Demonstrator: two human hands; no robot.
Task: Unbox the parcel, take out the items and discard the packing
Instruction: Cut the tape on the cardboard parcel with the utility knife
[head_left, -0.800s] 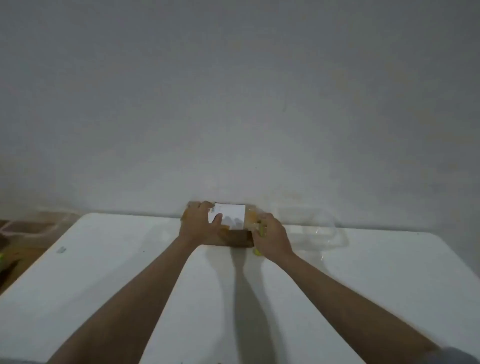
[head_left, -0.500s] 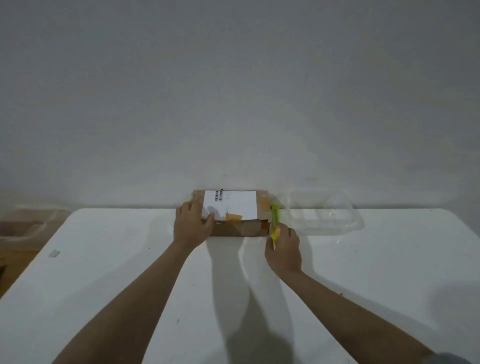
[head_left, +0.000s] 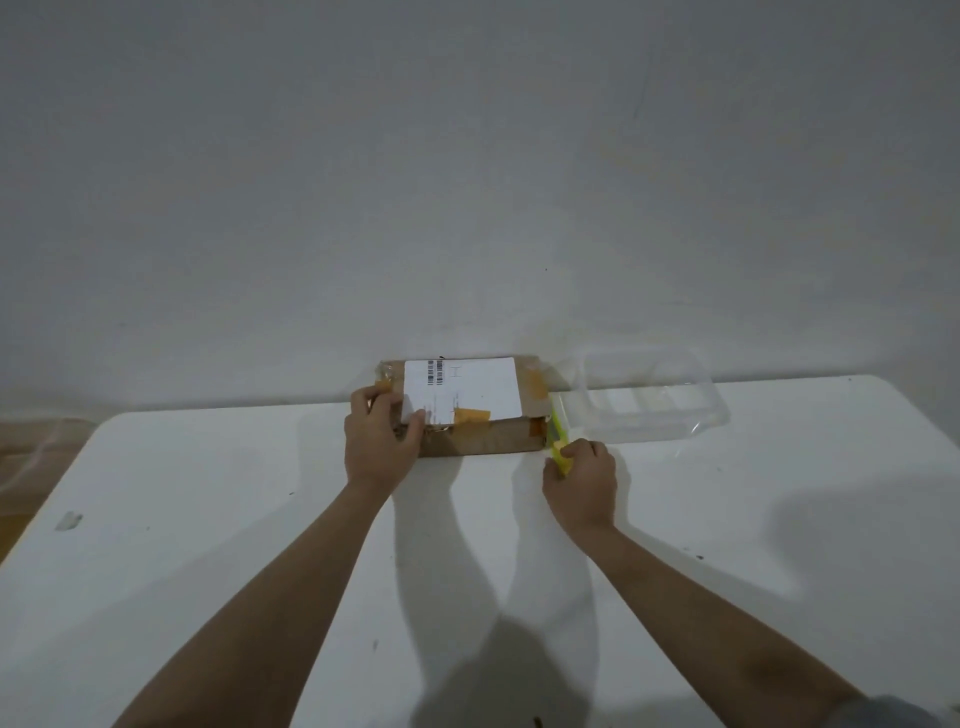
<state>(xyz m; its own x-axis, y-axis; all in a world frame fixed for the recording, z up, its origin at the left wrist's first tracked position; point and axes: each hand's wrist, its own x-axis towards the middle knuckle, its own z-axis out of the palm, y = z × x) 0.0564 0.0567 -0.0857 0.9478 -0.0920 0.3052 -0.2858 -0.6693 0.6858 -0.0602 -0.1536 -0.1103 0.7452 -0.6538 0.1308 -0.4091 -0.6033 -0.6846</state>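
Parcel at far edge of table, both hands on the job.

We see a flat brown cardboard parcel (head_left: 483, 439) lying at the far edge of the white table (head_left: 208, 519), up against the grey wall (head_left: 467, 182). Its top carries a white shipping label (head_left: 467, 387) with a barcode near the label's left end, and orange-brown tape (head_left: 471, 415) patches the front seam and the right end. The left hand (head_left: 378, 441) presses flat on the parcel's left end, thumb resting on the label. The right hand (head_left: 582, 480) is closed around a yellow-green utility knife (head_left: 557, 441), whose tip sits at the parcel's right front corner. A clear plastic container (head_left: 649, 405) sits just beside the parcel on the right.
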